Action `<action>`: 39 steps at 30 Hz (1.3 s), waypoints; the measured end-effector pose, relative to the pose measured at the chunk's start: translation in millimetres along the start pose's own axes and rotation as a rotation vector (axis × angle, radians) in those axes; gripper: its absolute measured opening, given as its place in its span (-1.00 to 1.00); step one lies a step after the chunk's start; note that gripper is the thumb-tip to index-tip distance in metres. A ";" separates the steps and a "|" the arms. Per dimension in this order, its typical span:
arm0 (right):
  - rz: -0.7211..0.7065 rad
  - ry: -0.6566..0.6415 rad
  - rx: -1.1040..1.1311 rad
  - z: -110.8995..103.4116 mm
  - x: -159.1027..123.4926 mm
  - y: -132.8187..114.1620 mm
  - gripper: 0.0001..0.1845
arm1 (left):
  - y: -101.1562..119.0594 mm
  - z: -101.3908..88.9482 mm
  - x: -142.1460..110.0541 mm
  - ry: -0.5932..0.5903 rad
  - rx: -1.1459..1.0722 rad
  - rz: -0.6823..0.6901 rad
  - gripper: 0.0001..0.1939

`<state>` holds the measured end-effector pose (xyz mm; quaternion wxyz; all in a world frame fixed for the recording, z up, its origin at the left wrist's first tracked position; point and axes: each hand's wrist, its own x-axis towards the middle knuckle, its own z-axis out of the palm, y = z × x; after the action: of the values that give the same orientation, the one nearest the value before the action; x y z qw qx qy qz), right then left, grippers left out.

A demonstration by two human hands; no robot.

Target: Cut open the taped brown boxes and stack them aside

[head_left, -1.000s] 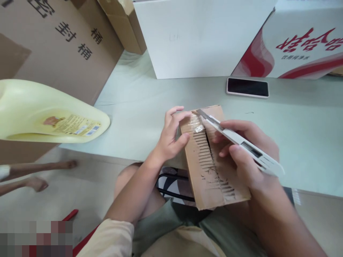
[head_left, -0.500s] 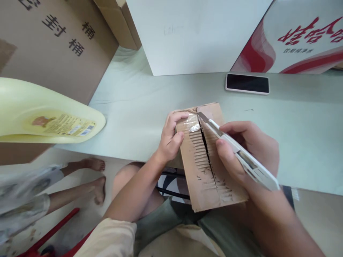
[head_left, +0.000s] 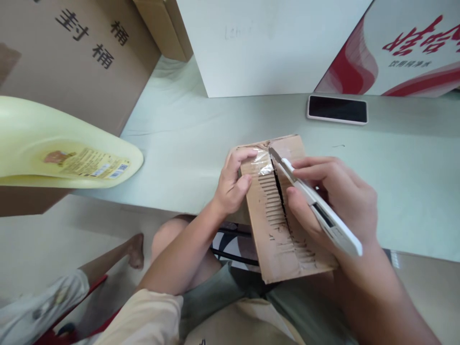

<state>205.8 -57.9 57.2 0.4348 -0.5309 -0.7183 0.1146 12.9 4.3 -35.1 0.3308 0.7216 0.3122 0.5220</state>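
A small cardboard box [head_left: 264,256] leans at the table's near edge, partly over my lap. Along its top face runs a dark slit, with torn, ridged cardboard on the left of it and a strip of clear tape near the far end. My left hand [head_left: 235,184] grips the box's far left side, fingers over the edge and thumb on the top. In my right hand [head_left: 334,201] is a white utility knife [head_left: 323,211] with its blade out. The blade tip touches the far end of the slit, by the tape.
A pale yellow bottle [head_left: 82,148] is at the left, before a large brown carton [head_left: 72,72]. At the back stand a white box [head_left: 269,52] and a red-and-white carton [head_left: 406,62]. A phone [head_left: 338,109] lies on the table [head_left: 172,143]. Someone's leg [head_left: 108,261] shows lower left.
The knife's handle has swung slightly left and the blade is still at the slit's far end. The other person's legs have shifted, with one foot showing now. The view has moved a little.
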 end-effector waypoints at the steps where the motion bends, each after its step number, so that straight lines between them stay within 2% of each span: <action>1: 0.004 -0.007 0.005 -0.1 0.1 -0.1 -0.90 | -0.1 0.2 0.0 0.000 0.000 0.001 -0.53; 8: 0.038 -0.063 0.013 -2.0 1.6 -1.8 -0.90 | -1.2 2.6 0.1 0.018 0.011 -0.013 -0.54; 14: 0.015 -0.041 0.038 -2.0 0.6 -0.3 -0.84 | -1.4 3.3 0.8 0.027 0.006 -0.001 -0.54; 19: 0.028 -0.078 0.049 -1.3 0.3 0.0 -0.87 | -3.5 3.2 -1.5 0.039 -0.013 -0.018 -0.53; 31: 0.005 -0.020 0.047 -1.8 -0.3 1.6 -0.89 | -1.4 3.8 -0.5 0.027 0.006 -0.001 -0.55; 39: 0.023 -0.081 0.022 -2.1 -0.3 -1.9 -0.86 | -0.2 4.1 0.9 0.035 -0.027 0.005 -0.56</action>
<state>206.1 -59.6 59.5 0.4099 -0.5293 -0.7278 0.1486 17.0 4.5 -35.7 0.3336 0.7085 0.3089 0.5398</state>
